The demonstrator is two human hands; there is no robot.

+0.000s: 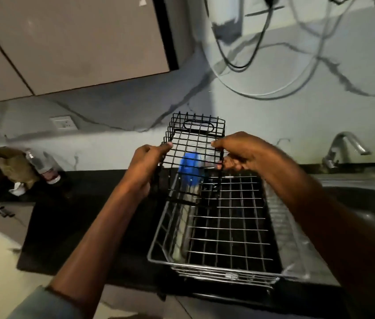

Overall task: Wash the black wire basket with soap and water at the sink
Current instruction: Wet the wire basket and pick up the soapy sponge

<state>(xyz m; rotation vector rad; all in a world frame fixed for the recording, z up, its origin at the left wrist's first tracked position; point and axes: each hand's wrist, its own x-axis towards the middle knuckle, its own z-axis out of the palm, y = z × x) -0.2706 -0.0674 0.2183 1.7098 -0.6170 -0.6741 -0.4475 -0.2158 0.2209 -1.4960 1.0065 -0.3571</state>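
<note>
Black wire forms the basket (193, 139), which is held in the air above the counter, tilted so that its grid base faces the camera and its far end wall, with an oval handle slot, points up toward the backsplash. The left hand (146, 164) grips the basket's left side rail, with the thumb hooked over the upper wire and the remaining fingers curled behind the frame. The right hand (239, 153) grips the right side rail, fingers wrapped round the wire and the fingertips visible through the mesh. Both forearms extend up from the lower edge of the view; a grey sleeve (41, 302) shows at the left wrist end.

Directly below the basket sits a silver wire dish rack (216, 229) on the black countertop (66, 215). A blue object (191, 166) is visible through the basket mesh, lying at the far end of the rack; its exact shape cannot be determined.

To the right of the rack lies the stainless sink (366, 203), with a ridged drainboard (281, 210) between rack and basin. A chrome faucet (345, 146) stands behind the sink, its spout pointing right.

At the left end of the countertop, a clear plastic bottle (43, 166) leans beside a crumpled olive-brown item (13, 166). A wall socket (63, 123) is set in the marble-pattern backsplash. A beige upper cabinet (78, 42) hangs above, and black and white cables (251, 61) loop across the wall at upper right.
</note>
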